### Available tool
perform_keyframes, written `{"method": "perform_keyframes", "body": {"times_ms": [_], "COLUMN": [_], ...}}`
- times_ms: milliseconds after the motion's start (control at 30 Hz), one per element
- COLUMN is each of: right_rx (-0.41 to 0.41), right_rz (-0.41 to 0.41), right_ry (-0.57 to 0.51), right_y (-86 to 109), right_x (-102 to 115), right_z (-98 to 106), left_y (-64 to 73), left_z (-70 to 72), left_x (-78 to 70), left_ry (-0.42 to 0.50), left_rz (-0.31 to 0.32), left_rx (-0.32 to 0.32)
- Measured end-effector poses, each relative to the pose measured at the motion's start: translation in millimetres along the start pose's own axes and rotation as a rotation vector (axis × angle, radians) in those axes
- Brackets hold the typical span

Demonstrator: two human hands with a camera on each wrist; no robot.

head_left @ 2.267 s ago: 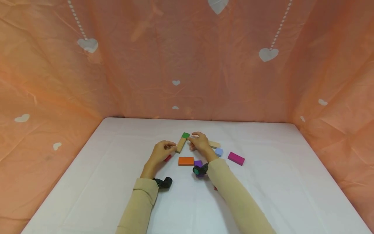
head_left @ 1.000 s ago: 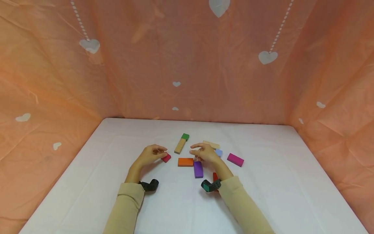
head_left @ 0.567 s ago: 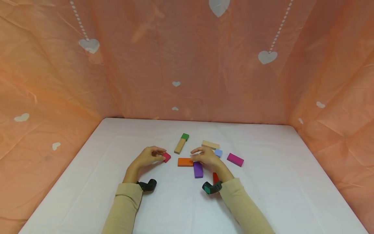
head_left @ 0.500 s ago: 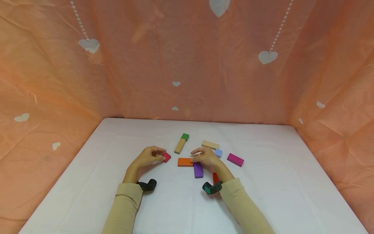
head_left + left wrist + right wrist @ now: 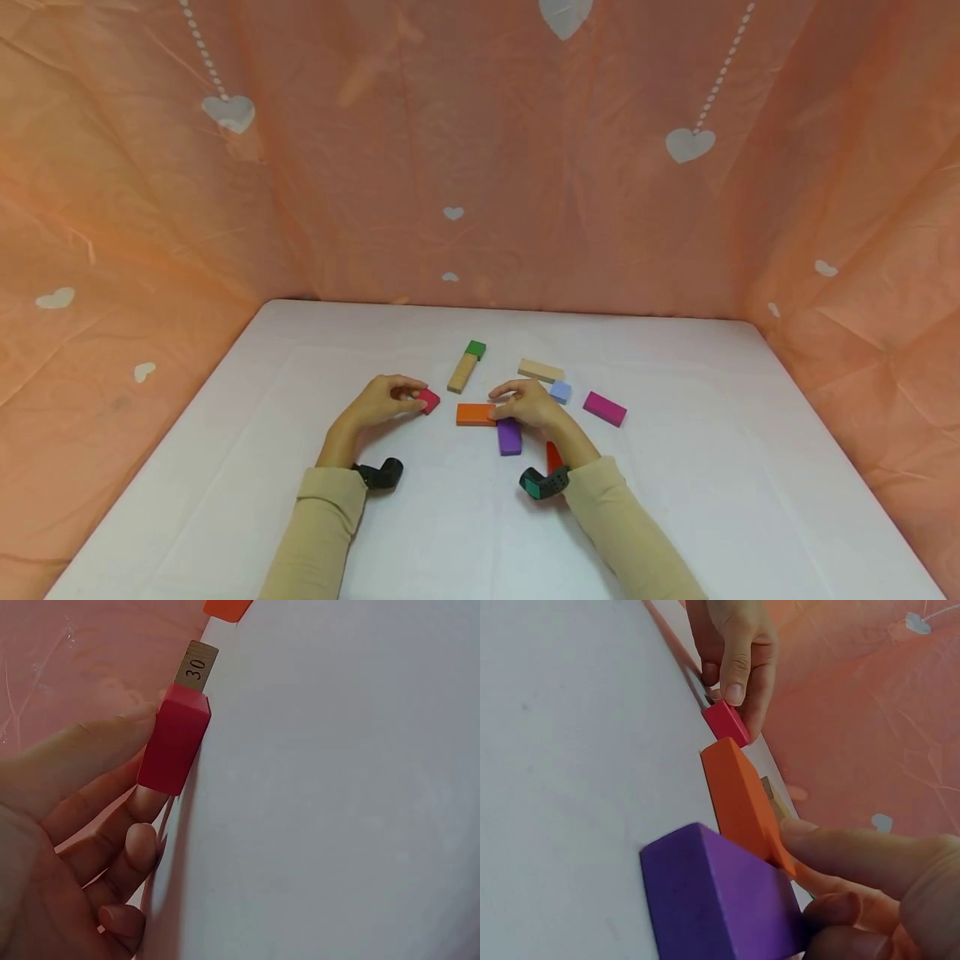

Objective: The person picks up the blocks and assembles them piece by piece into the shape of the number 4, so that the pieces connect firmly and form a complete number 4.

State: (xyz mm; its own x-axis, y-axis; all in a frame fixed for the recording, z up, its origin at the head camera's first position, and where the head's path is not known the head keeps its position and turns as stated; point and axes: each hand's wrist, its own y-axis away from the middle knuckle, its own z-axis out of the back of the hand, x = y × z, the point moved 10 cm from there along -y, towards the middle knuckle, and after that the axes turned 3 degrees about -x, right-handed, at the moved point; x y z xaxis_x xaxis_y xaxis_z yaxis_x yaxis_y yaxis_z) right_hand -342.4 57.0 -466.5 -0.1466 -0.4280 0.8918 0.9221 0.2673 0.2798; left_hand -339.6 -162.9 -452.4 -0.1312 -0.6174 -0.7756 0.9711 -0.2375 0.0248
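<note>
The left hand (image 5: 386, 402) pinches a pinkish-red block (image 5: 174, 742) between thumb and fingers, low over a white table (image 5: 225, 467), left of an orange block (image 5: 474, 415). The right hand's (image 5: 531, 406) thumb touches the orange block's right end; whether its fingers pinch it cannot be told. A purple block (image 5: 509, 437) sits just beside. Farther out lie a wooden block (image 5: 462, 374) meeting a green block (image 5: 476, 349), a pale blue block (image 5: 560, 392) and a magenta block (image 5: 604, 409).
</note>
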Motion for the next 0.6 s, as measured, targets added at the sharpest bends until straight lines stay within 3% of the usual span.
{"method": "perform_keyframes", "body": {"times_ms": [400, 600], "right_rx": [0.010, -0.004], "right_rz": [-0.017, -0.004], "right_ry": [-0.023, -0.004], "right_y": [-1.2, -0.1], "right_x": [-2.8, -0.4], "right_z": [-1.2, -0.9], "left_y": [-1.5, -2.7], "left_z": [-2.2, -4.1], "left_x": [1.3, -0.4], "left_ry": [0.008, 0.011], "left_rz": [0.040, 0.017], "left_rx": [-0.023, -0.017]}}
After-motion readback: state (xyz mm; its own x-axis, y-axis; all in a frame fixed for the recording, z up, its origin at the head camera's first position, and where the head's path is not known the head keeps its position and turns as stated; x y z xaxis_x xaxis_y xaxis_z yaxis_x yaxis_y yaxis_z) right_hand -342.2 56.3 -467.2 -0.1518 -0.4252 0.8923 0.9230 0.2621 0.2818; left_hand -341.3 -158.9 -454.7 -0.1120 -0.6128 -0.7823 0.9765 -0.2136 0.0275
